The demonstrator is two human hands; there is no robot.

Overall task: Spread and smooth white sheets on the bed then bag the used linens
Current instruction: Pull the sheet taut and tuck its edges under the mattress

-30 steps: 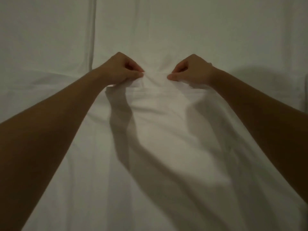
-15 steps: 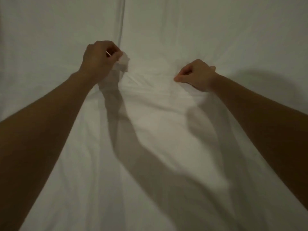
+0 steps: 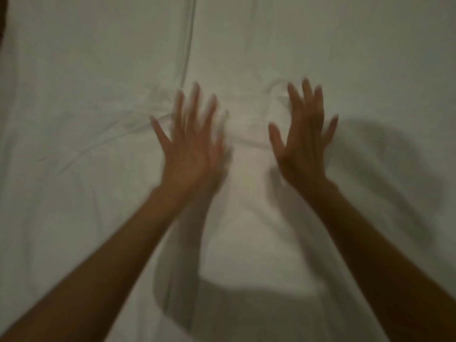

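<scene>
A white sheet [image 3: 249, 218] covers the whole bed and fills the view. My left hand [image 3: 192, 144] is spread flat with fingers straight, over the sheet near its middle, and is blurred by motion. My right hand [image 3: 304, 141] is spread the same way a little to the right, fingers straight and apart. Neither hand holds any cloth. Whether the palms touch the sheet I cannot tell. A small bunch of wrinkles [image 3: 276, 92] sits just beyond the fingertips.
A long vertical fold [image 3: 188, 45] runs up the sheet from above my left hand. Slanting creases [image 3: 98, 141] spread toward the left. A dark edge [image 3: 3, 16] shows at the top left corner.
Both hands let go of the pinched sheet edge and opened wide. The lifted cloth has dropped back onto the bed, leaving wrinkles ahead of the fingers.
</scene>
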